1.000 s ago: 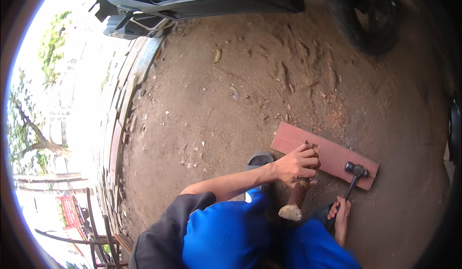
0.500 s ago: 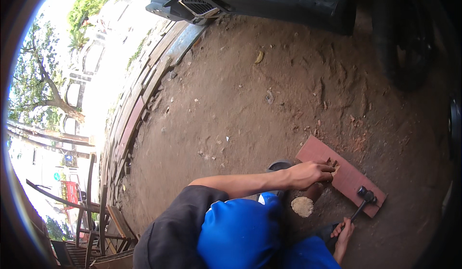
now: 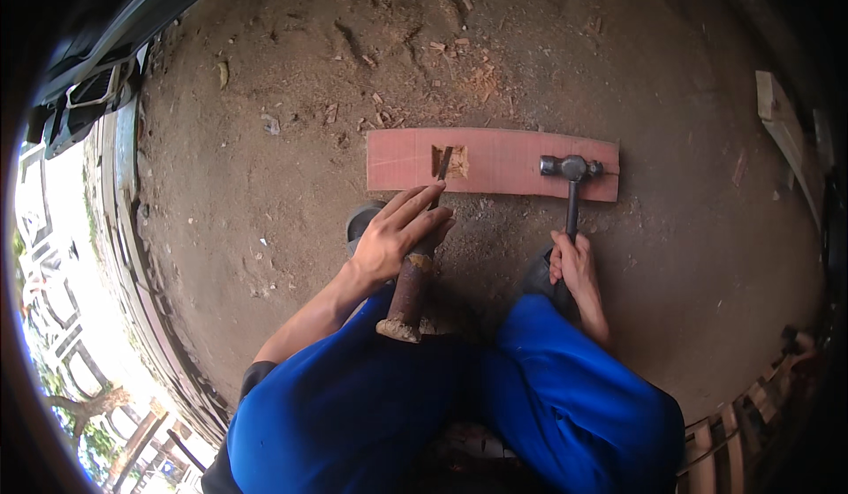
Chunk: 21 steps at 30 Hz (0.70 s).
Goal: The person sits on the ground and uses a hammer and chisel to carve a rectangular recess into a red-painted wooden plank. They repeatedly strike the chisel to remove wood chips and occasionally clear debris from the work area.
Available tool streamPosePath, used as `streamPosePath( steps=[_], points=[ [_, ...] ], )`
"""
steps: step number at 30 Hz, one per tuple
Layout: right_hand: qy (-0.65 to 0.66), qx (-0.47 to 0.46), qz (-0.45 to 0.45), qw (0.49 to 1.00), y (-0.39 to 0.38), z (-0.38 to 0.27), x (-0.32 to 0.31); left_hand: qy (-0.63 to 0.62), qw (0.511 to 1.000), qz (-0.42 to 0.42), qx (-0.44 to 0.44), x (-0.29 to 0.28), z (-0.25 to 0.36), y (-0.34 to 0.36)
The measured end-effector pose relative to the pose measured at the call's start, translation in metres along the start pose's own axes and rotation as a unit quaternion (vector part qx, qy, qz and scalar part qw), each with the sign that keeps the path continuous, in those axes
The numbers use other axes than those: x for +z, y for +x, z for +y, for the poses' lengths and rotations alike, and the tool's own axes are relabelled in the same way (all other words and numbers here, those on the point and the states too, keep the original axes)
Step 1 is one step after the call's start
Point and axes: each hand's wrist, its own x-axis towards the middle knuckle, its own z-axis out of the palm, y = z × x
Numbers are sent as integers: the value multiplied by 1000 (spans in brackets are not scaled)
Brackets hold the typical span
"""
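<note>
Two hands at work: our left hand (image 3: 393, 242) grips the chisel (image 3: 417, 264), blade in the reddish board's (image 3: 495, 163) mortise; right hand (image 3: 574, 264) closed on the hammer (image 3: 571, 169), resting there. We judge a strike is next, needing a lift.

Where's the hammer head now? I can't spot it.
In the head view, the hammer head rests on the red board's right end, right of the chisel.

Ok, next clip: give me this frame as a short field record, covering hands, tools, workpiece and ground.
left hand: grips a wooden-handled chisel, blade in the board's notch
right hand: holds a hammer, its head resting on the board
workpiece: reddish board flat on the ground, squarish notch cut near its left end
ground: bare dirt with wood chips
</note>
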Motion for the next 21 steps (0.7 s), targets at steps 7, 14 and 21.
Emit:
streamPosePath(
  steps=[7,14,21],
  points=[
    [-18,2,17,1000,0,-4,2,2,999,40,3,2,9,4],
    [-28,-2,17,999,0,-4,1,11,997,62,-33,5,9,4],
    [-40,-48,2,998,-17,-18,4,10,997,66,-24,4,8,3]
  ],
)
